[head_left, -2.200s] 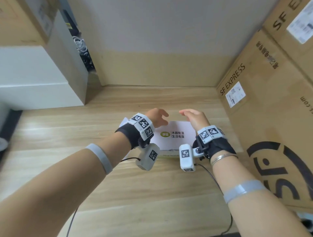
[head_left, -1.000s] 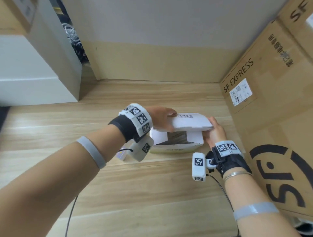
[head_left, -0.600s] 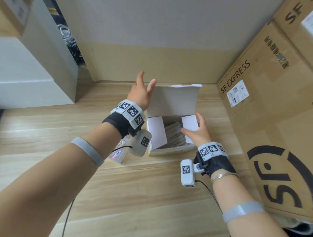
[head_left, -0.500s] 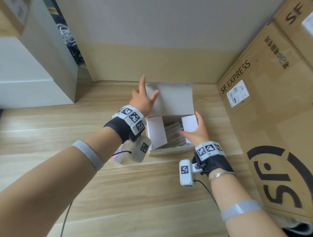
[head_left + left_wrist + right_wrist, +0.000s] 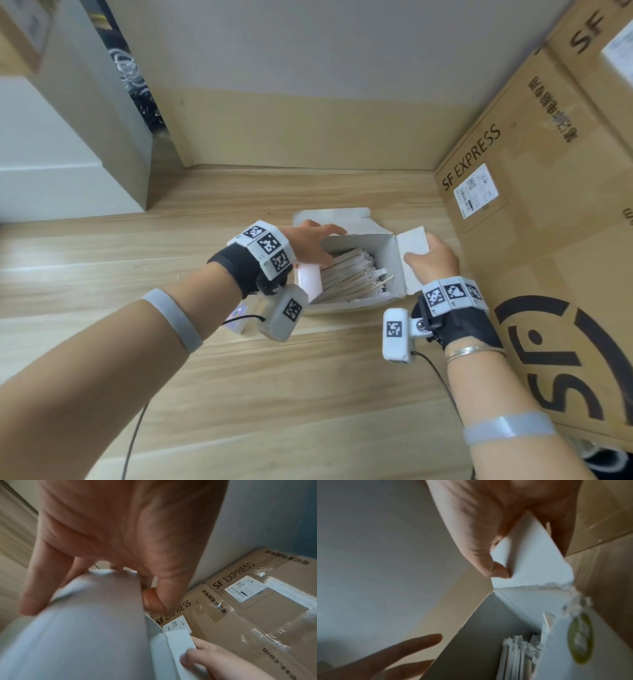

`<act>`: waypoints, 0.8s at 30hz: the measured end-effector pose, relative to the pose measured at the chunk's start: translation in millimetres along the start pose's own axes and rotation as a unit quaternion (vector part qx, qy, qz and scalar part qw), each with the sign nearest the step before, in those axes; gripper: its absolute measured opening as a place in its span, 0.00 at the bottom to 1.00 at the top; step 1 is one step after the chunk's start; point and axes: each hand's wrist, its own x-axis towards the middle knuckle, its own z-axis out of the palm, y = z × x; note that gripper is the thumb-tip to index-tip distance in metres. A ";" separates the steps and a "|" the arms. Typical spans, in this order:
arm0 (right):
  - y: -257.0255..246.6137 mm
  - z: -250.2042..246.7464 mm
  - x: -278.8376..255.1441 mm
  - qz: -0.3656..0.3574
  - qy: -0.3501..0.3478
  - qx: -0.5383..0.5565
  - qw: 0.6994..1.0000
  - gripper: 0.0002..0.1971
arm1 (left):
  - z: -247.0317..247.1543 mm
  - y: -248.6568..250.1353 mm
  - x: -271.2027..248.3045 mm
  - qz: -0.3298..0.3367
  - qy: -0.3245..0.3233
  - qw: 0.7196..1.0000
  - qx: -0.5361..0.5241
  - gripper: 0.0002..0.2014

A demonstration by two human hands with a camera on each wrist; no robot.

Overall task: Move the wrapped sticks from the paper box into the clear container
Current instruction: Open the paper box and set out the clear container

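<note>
On the wooden floor (image 5: 239, 394) stands 1 white paper box (image 5: 356, 301), open at the top, between the 2 hands. The left hand (image 5: 308, 245) is at the left end of the box, above the left side flap (image 5: 310, 282). Its fingers (image 5: 34, 588) are stretched out and spread, and they reach over the lid (image 5: 342, 219), which is folded back behind the box; in the left wrist view they lie on a white blurred surface. It holds nothing with curled fingers. Inside the box lie the wrapped sticks (image 5: 352, 277), many of them in a loose pile, too many and too close to count; they point across the box from left to right. At the right end the right hand (image 5: 433, 258) pinches the right side flap (image 5: 412, 241) between thumb (image 5: 494, 566) and fingers and holds it turned outward, away from the sticks. Just right of this hand stand 2 cardboard cartons (image 5: 548, 205) with "SF EXPRESS" printed on them, one upon the other. I cannot make out the clear container in any view.
</note>
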 end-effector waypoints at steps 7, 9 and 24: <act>-8.6 22.5 -12.9 -0.045 0.008 0.026 0.999 0.35 | -12.7 -23.2 -4.0 0.017 0.010 0.997 0.072 0.39; -6.8 27.0 -12.3 -0.025 -0.006 0.026 0.999 0.33 | -11.2 -27.8 -3.7 -0.002 0.031 0.997 0.069 0.42; -45.0 51.3 -36.2 -0.127 0.051 -0.030 0.990 0.26 | 8.7 -57.8 -0.9 -0.044 0.101 0.991 0.071 0.53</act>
